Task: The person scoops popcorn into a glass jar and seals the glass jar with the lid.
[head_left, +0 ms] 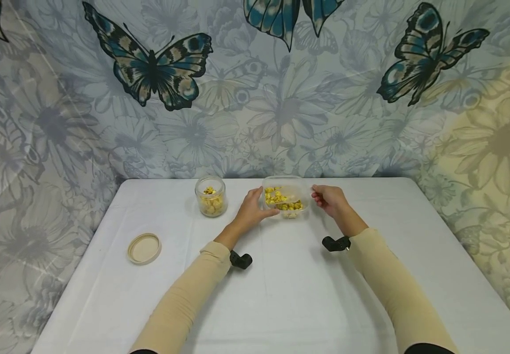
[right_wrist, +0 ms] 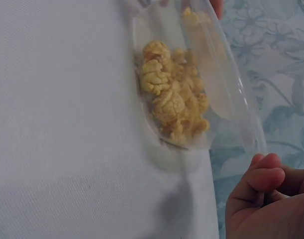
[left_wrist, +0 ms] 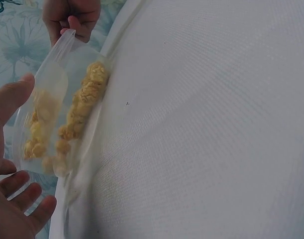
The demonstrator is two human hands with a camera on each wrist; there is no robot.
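A clear plastic container (head_left: 286,183) with yellow popcorn (right_wrist: 169,102) inside stands near the far edge of the white table. My right hand (head_left: 331,199) pinches the container's right edge at the corner between thumb and curled fingers, as the left wrist view also shows. On the container's left side, my left hand (head_left: 252,210) is spread, its thumb near the front corner and its fingers fairly straight along the side. Whether the left fingertips press the wall I cannot tell. Left of that hand is a glass jar (head_left: 211,202), uncovered, partly filled with popcorn.
A round, cream-coloured lid (head_left: 144,249) lies on the table (head_left: 277,305) at the left, nearer to me than the jar. Behind the table's far edge hangs a cloth backdrop (head_left: 237,123) printed with butterflies and flowers.
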